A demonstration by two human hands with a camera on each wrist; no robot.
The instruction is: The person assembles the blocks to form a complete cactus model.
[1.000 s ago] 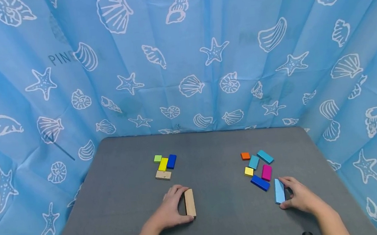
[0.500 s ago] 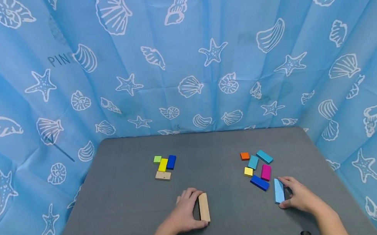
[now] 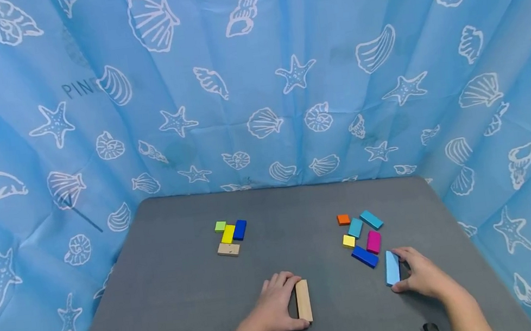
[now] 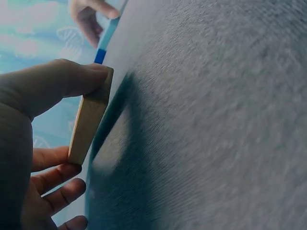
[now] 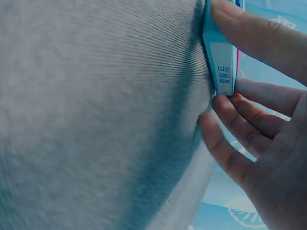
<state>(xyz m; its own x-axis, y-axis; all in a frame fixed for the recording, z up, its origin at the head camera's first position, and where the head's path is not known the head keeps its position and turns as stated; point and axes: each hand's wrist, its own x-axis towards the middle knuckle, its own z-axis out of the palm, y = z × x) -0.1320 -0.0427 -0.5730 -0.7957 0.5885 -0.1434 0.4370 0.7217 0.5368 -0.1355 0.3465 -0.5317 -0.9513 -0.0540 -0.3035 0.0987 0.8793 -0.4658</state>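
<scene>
My left hand (image 3: 277, 305) pinches a long plain wooden block (image 3: 303, 301) by its two ends, thumb at the near end and fingertips at the far one. In the left wrist view a shadow lies beside this wooden block (image 4: 89, 117), which looks slightly raised off the cloth. Over on the right, my right hand (image 3: 420, 273) grips a light blue block (image 3: 392, 268) the same way, end to end. Small printed marks show on the light blue block (image 5: 222, 67) in the right wrist view. Close to it lie a dark blue block (image 3: 365, 257) and a magenta block (image 3: 373, 242).
Behind these lie a small yellow block (image 3: 349, 241), two teal blocks (image 3: 371, 219) and an orange block (image 3: 343, 219). A left cluster holds green (image 3: 220, 226), yellow (image 3: 228, 233), blue (image 3: 240, 229) and wooden (image 3: 228, 249) blocks. A blue shell-print curtain (image 3: 257, 95) borders the grey table (image 3: 188, 305).
The left hand has carried the wooden block rightward and a little nearer to me. My right hand keeps its grip on the light blue block in about the same place.
</scene>
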